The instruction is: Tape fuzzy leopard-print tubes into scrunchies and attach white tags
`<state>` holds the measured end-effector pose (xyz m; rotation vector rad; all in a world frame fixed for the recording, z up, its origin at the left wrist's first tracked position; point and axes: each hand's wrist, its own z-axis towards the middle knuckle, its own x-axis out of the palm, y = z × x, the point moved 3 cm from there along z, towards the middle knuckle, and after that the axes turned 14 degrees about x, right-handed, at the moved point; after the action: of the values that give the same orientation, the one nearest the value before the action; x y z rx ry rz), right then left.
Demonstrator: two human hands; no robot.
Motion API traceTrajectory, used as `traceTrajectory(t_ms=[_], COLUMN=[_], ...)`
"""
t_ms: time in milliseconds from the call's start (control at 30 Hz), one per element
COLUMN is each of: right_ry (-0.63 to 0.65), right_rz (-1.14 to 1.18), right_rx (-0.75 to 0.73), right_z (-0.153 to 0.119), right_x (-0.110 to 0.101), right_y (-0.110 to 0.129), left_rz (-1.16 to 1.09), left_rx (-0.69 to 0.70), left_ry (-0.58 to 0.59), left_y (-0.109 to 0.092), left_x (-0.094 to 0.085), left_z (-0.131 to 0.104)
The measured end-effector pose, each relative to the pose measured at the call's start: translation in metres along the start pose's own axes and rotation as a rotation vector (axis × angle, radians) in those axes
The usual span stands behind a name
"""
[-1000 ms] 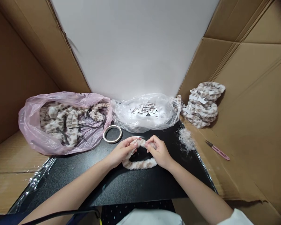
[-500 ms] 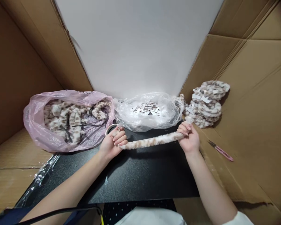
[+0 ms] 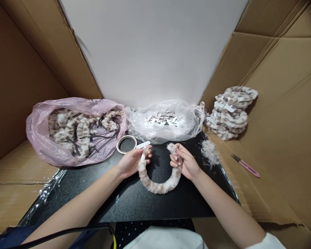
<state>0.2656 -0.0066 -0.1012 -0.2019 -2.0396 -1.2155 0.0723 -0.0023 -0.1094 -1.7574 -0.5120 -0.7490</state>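
A fluffy white-and-brown plush tube point(image 3: 160, 187) hangs in a U shape between my two hands, over the black tabletop point(image 3: 134, 204). My left hand point(image 3: 133, 160) is closed on one end, where a narrow pale tip shows. A white tag point(image 3: 143, 145) sticks out by those fingers. My right hand point(image 3: 185, 160) grips the other end, and a furry tuft shows above the fingers. Just behind my left hand lies a roll of tape point(image 3: 126, 144).
A pink plastic bag point(image 3: 38, 138) with fluffy pieces and dark cords stands left. Behind the tabletop sits a clear bag point(image 3: 189, 129) of white tags. To the right are fluff scraps point(image 3: 209, 152), pink-handled thread snips point(image 3: 246, 166) and stacked plush rings point(image 3: 233, 119). Cardboard walls point(image 3: 282, 103) flank the table.
My hands have come closer together, so the stretched plush tube now bends downward into a U. The tag at my left fingers and the fluff scraps have come into sight.
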Motion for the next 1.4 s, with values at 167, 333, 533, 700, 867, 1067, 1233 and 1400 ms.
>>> traceTrajectory(t_ms=[167, 333, 533, 700, 867, 1067, 1233, 1400], right_ry=[-0.109, -0.116, -0.113, -0.197, -0.213, -0.254, -0.222, -0.222], right_rz=[-0.213, -0.384, -0.483, -0.506, -0.496, -0.541, -0.583, -0.601], right_rx=[-0.004, 0.041, 0.052, -0.025, -0.044, -0.108, -0.084, -0.057], right_z=[0.005, 0.009, 0.010, 0.010, 0.009, 0.004, 0.003, 0.005], right_x=[0.000, 0.004, 0.007, 0.003, 0.002, 0.008, 0.011, 0.011], right_y=[-0.011, -0.025, -0.035, -0.030, -0.027, -0.024, -0.026, -0.030], left_rz=[0.100, 0.098, 0.125, 0.148, 0.165, 0.211, 0.291, 0.346], left_rx=[0.009, 0.058, 0.086, 0.064, 0.087, 0.091, 0.132, 0.235], left_ry=[-0.059, -0.109, -0.057, -0.012, 0.020, 0.033, 0.032, 0.028], left_y=[0.004, 0.007, 0.010, 0.013, 0.014, 0.015, 0.016, 0.021], left_x=[0.000, -0.001, 0.001, 0.003, 0.003, 0.004, 0.004, 0.003], left_z=[0.000, -0.001, -0.002, -0.003, -0.002, -0.004, -0.005, -0.005])
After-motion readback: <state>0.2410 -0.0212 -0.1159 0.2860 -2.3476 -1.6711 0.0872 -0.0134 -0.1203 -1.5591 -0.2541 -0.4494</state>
